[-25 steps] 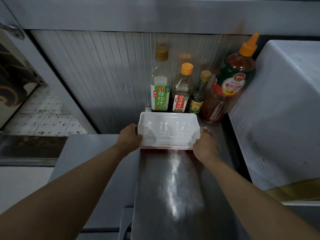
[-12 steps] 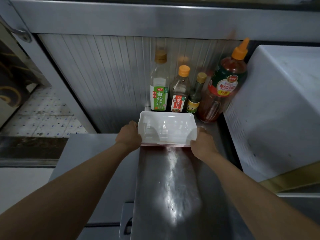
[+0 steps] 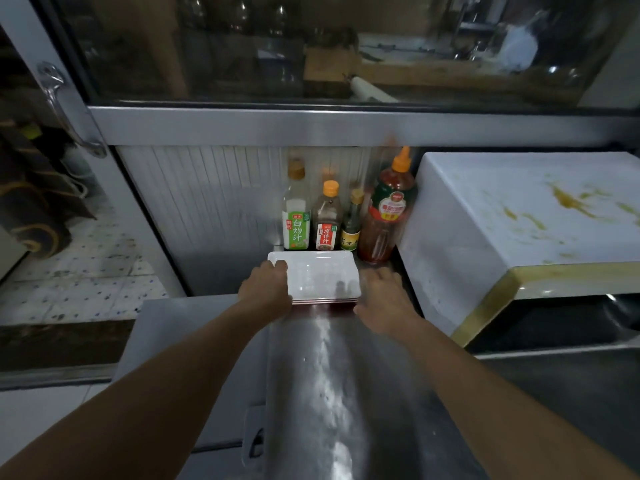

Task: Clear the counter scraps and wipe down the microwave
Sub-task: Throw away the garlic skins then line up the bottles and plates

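A stack of white rectangular trays (image 3: pixel 320 277) with red rims sits on the steel counter (image 3: pixel 329 375), just in front of the sauce bottles. My left hand (image 3: pixel 266 289) holds the stack's left edge, with fingers curled over the near-left corner. Beside the right edge lies my right hand (image 3: pixel 382 299), fingers stretched forward on the counter; whether it touches the stack is unclear. To the right stands the white microwave (image 3: pixel 460 237). Yellow smears (image 3: pixel 568 202) streak its top, and its front edge is stained yellow.
Several sauce bottles line the ribbed back wall: a green-labelled one (image 3: pixel 296 216), a red-labelled one (image 3: pixel 326 220), a small dark one (image 3: pixel 351 223) and a big chilli-sauce bottle (image 3: pixel 389 209). A glass pane (image 3: pixel 311 46) rises above. The counter drops to a tiled floor (image 3: pixel 79 278) at left.
The tray stack has slid back towards the bottles. My right hand has come off its right edge. The view has tilted up, showing the glass pane and the microwave's stained top.
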`<state>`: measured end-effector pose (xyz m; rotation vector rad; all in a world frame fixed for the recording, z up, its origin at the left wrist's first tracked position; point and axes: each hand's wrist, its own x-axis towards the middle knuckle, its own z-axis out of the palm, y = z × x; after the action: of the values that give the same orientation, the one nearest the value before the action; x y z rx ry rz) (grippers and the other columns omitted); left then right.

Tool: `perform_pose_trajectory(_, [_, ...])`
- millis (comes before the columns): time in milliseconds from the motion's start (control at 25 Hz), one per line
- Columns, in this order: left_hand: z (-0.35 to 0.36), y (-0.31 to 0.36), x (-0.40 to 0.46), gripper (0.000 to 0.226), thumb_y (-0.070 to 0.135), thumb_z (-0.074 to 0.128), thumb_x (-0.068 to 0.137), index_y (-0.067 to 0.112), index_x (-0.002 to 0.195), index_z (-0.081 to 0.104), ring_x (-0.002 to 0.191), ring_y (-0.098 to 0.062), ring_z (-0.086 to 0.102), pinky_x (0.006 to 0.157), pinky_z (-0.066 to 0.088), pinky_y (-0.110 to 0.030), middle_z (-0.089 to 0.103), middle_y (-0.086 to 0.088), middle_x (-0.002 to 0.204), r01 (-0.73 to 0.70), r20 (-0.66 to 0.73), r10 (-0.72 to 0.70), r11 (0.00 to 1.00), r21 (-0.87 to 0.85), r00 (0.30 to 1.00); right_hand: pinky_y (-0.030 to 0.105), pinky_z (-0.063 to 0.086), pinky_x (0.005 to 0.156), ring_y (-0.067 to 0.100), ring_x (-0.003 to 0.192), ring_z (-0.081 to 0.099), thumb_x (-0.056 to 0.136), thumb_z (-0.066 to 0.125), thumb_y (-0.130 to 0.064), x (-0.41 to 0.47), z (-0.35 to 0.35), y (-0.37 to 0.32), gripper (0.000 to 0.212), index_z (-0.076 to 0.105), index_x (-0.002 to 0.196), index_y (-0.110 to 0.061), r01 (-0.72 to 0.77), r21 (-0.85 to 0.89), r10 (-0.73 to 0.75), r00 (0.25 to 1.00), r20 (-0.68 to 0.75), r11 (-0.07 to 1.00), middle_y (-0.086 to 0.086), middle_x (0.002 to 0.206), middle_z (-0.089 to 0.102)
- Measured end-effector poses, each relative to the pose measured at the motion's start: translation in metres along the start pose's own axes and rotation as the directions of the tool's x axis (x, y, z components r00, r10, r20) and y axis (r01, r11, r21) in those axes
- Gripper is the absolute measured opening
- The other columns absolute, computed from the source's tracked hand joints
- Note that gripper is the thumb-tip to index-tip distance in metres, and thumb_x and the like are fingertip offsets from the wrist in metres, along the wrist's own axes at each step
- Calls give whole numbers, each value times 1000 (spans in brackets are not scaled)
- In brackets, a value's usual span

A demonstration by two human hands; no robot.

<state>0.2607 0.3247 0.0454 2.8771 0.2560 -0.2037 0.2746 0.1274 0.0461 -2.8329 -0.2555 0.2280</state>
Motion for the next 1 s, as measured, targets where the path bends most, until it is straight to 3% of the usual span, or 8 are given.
perform_pose_trajectory(360, [-33,59,-77,58,25,61,85,13,136,36,124,-28,43,100,43,-42,43,-10,136,-41,-37,43,998,57,998,34,36,100,29,121,35,81,62,-26,-71,-44,17,58,38,132,-16,121,21,-120,991,-66,992,11,129,41])
perform_pose_trajectory(600, [-22,115,-153,56,27,61,86,11,134,37,122,-29,45,99,43,-41,46,-13,132,-10,-72,12,1000,25,997,39,41,97,32,120,38,81,60,-24,-129,-69,61,41,48,119,-16,232,33,-230,972,-46,972,12,124,46])
perform_pose_trajectory(800, [1,175,-204,54,30,62,86,10,130,40,120,-30,47,96,43,-39,47,-13,131,-31,-64,31,1000,-2,997,43,39,101,33,124,32,85,60,-26,-183,-87,124,57,36,135,-12,198,41,-197,980,-38,979,13,133,36])
perform_pose_trajectory(1000, [21,228,-219,56,29,65,84,10,132,42,123,-31,46,100,43,-37,46,-14,136,-122,-27,122,992,-9,992,40,37,103,31,126,31,84,63,-27,-218,-98,190,59,37,135,-12,87,65,-83,995,-55,994,12,135,35])
